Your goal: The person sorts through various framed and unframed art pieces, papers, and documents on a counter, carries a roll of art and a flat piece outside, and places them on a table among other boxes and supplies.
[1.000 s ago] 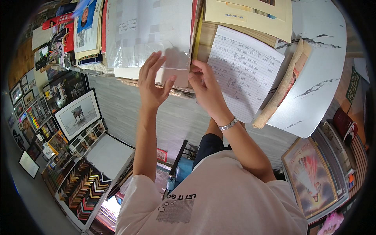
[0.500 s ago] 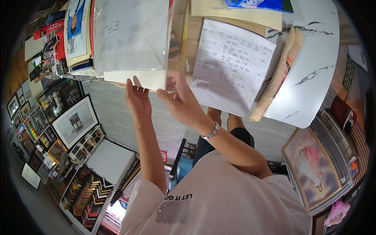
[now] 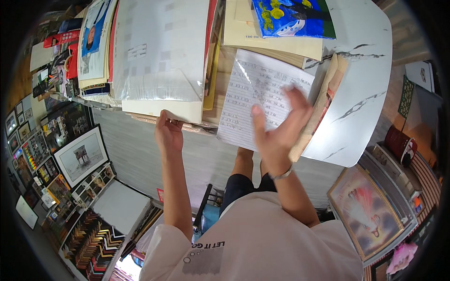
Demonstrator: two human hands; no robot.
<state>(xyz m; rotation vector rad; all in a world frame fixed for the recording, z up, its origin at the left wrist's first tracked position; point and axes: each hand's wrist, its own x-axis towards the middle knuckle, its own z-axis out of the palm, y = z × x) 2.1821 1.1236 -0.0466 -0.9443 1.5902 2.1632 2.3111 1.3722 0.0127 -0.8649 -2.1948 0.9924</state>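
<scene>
At the front edge of the table, my left hand point(image 3: 169, 133) pinches the lower edge of a cream-white board point(image 3: 164, 108). The board sticks out from a clear plastic sleeve point(image 3: 159, 56) on a stack of flat sheets. My right hand point(image 3: 286, 129), smeared by motion, hovers over a lined sheet of handwritten notes point(image 3: 236, 103) with thumb and fingers apart and nothing in it. Part of the writing is hidden behind that hand.
Right of the notes lies a rolled brown paper point(image 3: 323, 98) on the white marbled table point(image 3: 361, 112). A blue painting point(image 3: 293, 18) rests on cream envelopes point(image 3: 272, 44) at the back. Framed pictures point(image 3: 368, 210) and frame-moulding samples point(image 3: 91, 239) stand lower down at both sides.
My right hand has left the board's right corner and swung right over the notes. My left hand stays at the board's edge. The whole view has shifted slightly.
</scene>
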